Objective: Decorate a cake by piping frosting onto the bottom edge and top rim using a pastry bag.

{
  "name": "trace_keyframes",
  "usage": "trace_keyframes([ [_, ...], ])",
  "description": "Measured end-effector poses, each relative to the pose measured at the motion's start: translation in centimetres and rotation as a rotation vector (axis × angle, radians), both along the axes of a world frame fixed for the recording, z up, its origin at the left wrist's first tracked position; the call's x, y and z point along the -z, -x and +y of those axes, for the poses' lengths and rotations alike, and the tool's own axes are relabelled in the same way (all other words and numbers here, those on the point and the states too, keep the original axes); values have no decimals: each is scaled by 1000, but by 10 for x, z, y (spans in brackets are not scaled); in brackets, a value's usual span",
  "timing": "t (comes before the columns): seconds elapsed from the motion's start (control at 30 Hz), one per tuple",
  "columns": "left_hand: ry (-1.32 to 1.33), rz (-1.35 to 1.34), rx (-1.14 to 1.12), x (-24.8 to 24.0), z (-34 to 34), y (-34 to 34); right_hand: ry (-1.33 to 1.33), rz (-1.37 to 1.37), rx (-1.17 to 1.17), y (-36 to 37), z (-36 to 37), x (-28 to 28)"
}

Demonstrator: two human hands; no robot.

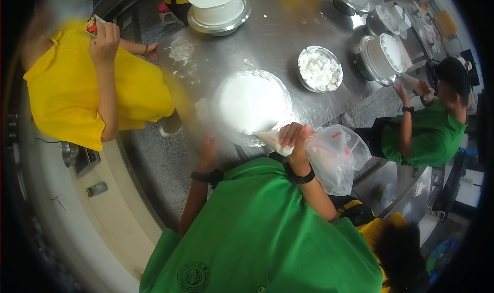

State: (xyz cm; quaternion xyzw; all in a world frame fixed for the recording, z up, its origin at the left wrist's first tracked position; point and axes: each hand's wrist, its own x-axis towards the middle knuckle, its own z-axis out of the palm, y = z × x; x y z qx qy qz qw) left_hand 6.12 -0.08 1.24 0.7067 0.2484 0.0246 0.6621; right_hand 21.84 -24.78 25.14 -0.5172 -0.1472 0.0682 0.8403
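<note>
A round cake (252, 100) coated in smooth white cream stands on a turntable on the steel table (288, 25) in front of me. My right hand (296, 138) grips a piping bag (272, 140) of white cream, its tip at the cake's near edge. The bag's loose clear plastic (337, 159) hangs to the right of my wrist. My left hand (208, 148) is blurred by motion at the near left rim of the turntable, so its fingers are unclear. Both wrists wear black bands.
A metal bowl of white cream (320, 69) sits right of the cake. More white cakes on turntables stand at the far middle (218, 5) and right (386, 54). A person in yellow (87, 87) stands left. A person in green (432, 128) pipes at right.
</note>
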Motion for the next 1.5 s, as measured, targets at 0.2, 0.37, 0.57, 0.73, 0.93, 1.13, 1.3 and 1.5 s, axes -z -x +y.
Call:
trace_keyframes([
  [0.2, 85, 15, -33, -8, -3, -3, -53, 18, 75, 4, 2, 4],
  [0.37, 115, 13, -42, -18, -7, -5, -15, -4, 71, 3, 2, -2],
  [0.57, 61, 2, -18, -16, -6, -4, 23, -16, 79, 5, 0, -7],
  [0.73, 88, 8, -51, -13, -4, -8, 52, -25, 82, 3, -2, -8],
  [0.93, 73, -5, -56, -27, -9, -14, 16, -5, 78, 1, -4, -3],
  [1.13, 41, 4, -51, -17, -5, -15, -17, 21, 41, -2, -7, 11],
  [1.3, 3, -20, -18, -10, 2, -14, -19, -36, 92, -3, -8, -1],
  [1.5, 76, 85, -20, -21, 3, -19, -44, -31, 124, -8, -14, -7],
])
